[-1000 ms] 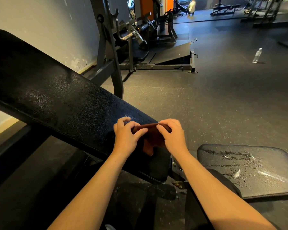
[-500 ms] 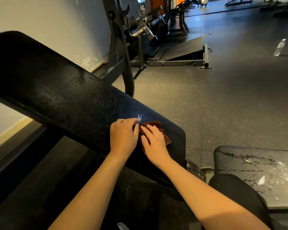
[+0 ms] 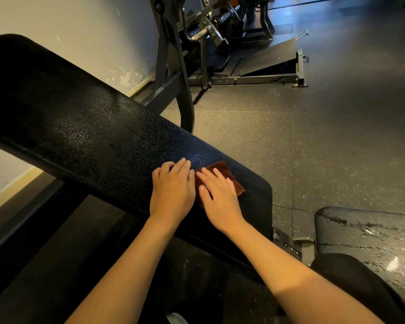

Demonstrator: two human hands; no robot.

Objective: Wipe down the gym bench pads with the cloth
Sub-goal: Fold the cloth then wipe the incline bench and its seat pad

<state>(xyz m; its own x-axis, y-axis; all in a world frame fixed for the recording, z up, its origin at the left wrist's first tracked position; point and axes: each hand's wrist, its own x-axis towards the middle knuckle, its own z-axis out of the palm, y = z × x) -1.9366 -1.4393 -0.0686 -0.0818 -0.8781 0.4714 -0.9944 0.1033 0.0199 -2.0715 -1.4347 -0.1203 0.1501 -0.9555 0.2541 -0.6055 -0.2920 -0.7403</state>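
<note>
A long black back pad [image 3: 84,127] slants across the scene from the far left down to the near right. Its skin looks bumpy and shiny. A small brown cloth [image 3: 229,181] lies flat on the pad, close to the pad's lower right end. The right hand [image 3: 220,197] lies flat on top of the cloth with its fingers spread apart, pressing down and not closed around anything. Only the far and right edges of the cloth peek out from under it. The left hand [image 3: 172,190] lies flat on the bare pad just beside the cloth, touching the right hand, and its fingers are straight and close together, holding nothing. Both arms are bare. At the near right is the seat pad [image 3: 372,235], black with white scuffed marks on it. The floor [image 3: 313,141] is dark and speckled. Far away stands a grey metal gym machine [image 3: 220,40] by a pale wall [image 3: 91,36].
</note>
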